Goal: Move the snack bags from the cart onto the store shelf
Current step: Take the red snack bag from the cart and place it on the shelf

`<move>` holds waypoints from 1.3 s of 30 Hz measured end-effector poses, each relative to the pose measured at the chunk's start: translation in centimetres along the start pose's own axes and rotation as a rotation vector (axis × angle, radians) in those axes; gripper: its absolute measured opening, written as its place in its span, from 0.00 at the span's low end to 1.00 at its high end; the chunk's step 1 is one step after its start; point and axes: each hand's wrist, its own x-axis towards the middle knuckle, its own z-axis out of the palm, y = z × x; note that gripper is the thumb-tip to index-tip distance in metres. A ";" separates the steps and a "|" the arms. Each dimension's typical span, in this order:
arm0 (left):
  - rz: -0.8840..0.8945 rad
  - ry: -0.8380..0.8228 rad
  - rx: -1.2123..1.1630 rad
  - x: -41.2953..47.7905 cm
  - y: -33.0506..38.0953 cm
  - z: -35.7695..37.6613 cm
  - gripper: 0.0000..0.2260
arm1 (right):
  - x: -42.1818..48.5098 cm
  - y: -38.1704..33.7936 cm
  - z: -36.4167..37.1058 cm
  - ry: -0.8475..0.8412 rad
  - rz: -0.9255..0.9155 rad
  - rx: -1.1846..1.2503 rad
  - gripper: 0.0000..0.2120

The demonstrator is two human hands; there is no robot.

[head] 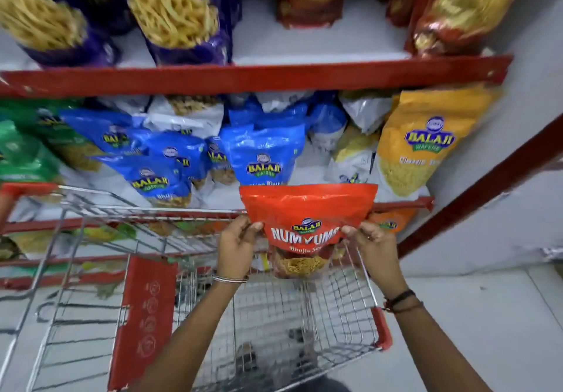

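Wire cart (pixel 91 269) at lower left, basket looks empty under the arms. Left hand (pixel 236 250) pinches the left edge of the red snack bag (pixel 307 218), fingers closed on it. Bag upright, above the cart's far end, in front of the middle shelf (pixel 405 204). Right hand (pixel 376 247) grips the right edge. Blue bags (pixel 262 154) behind, yellow bag (pixel 423 144) at right.

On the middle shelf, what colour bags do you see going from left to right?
Green bags → blue bags → white bag → yellow bag. The red bag is not on the shelf; the left hand and right hand hold it in front, over the cart.
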 end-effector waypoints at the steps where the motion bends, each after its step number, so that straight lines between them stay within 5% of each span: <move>1: 0.048 0.030 -0.026 0.6 2.1 0.0 0.06 | 0.5 -2.3 -0.2 0.015 -0.050 0.024 0.19; 5: 0.204 0.100 -0.170 3.2 10.2 0.5 0.10 | 2.3 -10.9 -1.1 0.087 -0.218 0.181 0.19; 12: 0.453 0.138 -0.381 8.8 23.5 2.2 0.13 | 7.0 -23.7 -1.8 0.142 -0.480 0.387 0.04; 22: 0.627 0.192 -0.508 18.5 29.9 4.9 0.14 | 18.6 -29.6 -0.6 0.204 -0.664 0.546 0.14; 33: 0.599 0.376 -0.102 27.9 29.0 6.8 0.09 | 28.8 -29.7 1.5 0.211 -0.536 0.342 0.07; 39: 0.514 0.445 0.037 28.4 30.6 7.5 0.10 | 29.9 -29.6 1.5 0.199 -0.564 0.153 0.12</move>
